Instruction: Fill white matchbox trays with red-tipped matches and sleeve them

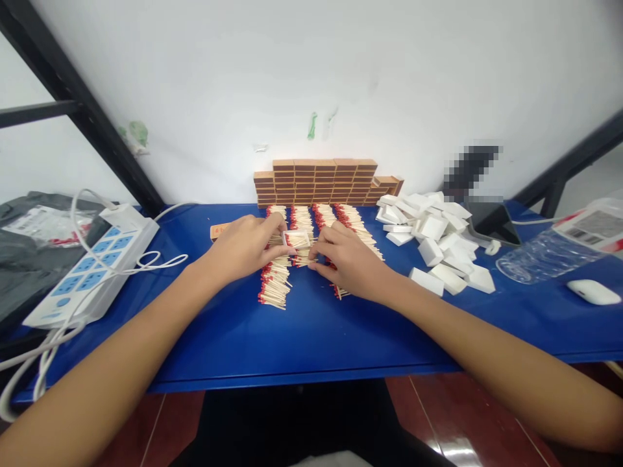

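Between the two hands, at the fingertips of the left grip [248,241], is a small white tray [296,239] with matches lying inside. The left grip is closed on the near-left end of this tray, thumb in front and fingers behind. Just beside the tray's other end is the right grip [353,259], its thumb and fingers drawn close together; whether they pinch any matches, I cannot tell.

Under and around both grips, loose red-headed matches [275,285] lie in four rows on the blue table [292,344]. Beyond the grips, against the wall [219,78], brown matchboxes [324,185] are stacked in columns. Just behind the left grip lies an orange box [219,230], partly hidden by that hand.

Well to the left of the left grip is a white power strip [97,266] with blue sockets and white cables [165,263]. To the right of the right grip sits a heap of white box pieces [433,227], and farther right a clear plastic bottle [540,256] lies on its side.
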